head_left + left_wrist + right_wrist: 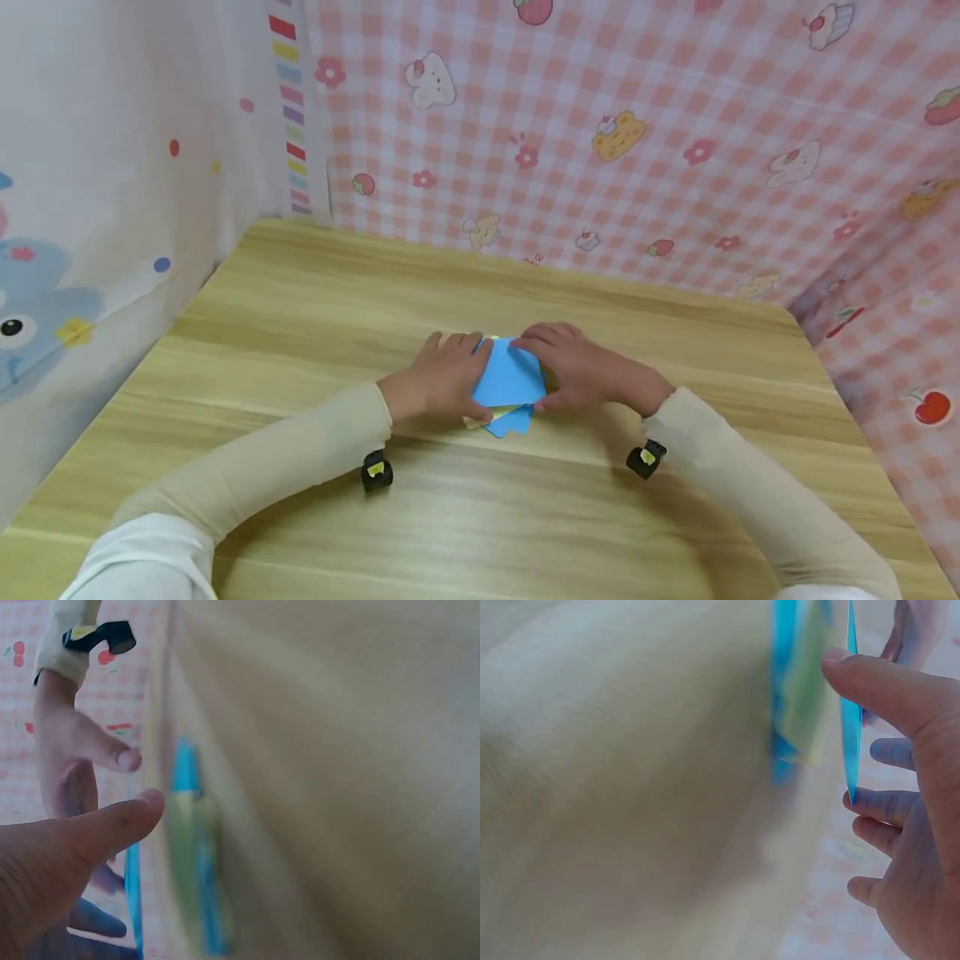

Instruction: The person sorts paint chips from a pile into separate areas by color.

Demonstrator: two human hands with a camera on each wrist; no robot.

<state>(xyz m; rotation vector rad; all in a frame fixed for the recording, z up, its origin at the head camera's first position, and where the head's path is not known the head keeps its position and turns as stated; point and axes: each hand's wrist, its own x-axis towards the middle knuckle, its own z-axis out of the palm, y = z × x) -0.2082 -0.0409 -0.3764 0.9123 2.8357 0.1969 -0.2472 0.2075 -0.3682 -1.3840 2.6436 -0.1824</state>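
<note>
A flat blue paper piece [510, 372] is held between both hands, above some other pieces. My left hand [444, 379] grips its left edge, and my right hand [581, 367] has the right edge. Seen edge-on in the right wrist view, the blue paper piece [850, 742] passes between the thumb and the fingers. The left wrist view shows the left thumb [124, 829] on the table side of the sheet. Under it, a yellow piece [501, 413] and a notched blue piece [512, 423] poke out toward me, mostly covered.
The wood-grain tabletop [480, 508] spreads around both hands. Behind it hangs a pink checked cloth [570, 100], and a white printed cloth [120, 150] hangs on the left. Small black cameras [377, 471] are strapped to both wrists.
</note>
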